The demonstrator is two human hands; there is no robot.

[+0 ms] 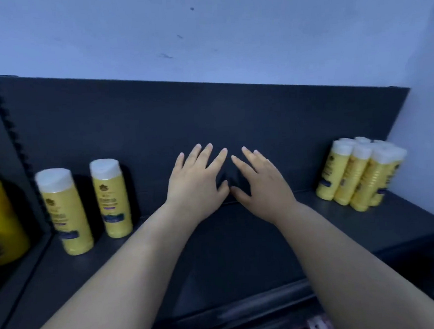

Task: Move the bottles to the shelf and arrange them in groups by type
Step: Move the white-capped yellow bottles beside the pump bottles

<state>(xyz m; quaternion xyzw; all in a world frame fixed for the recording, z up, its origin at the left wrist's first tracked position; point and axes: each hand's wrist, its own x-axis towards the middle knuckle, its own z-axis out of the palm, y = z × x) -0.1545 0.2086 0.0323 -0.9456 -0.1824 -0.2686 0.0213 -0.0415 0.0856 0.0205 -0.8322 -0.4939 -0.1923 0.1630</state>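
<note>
Two yellow bottles with white caps stand upright on the dark shelf (241,239) at the left, one (65,213) nearer the shelf's left wall and one (111,198) to its right. A tight cluster of several same-looking yellow bottles (360,175) stands at the shelf's right end. My left hand (199,183) and my right hand (261,184) reach side by side over the middle of the shelf, fingers spread and straight, thumbs almost touching. Neither hand holds anything.
A bigger yellow container (1,220) sits beyond a divider (14,142) at the far left. The shelf's dark back panel (207,118) rises behind the hands, with a pale wall (201,31) above. The shelf's front edge (246,308) runs below my forearms.
</note>
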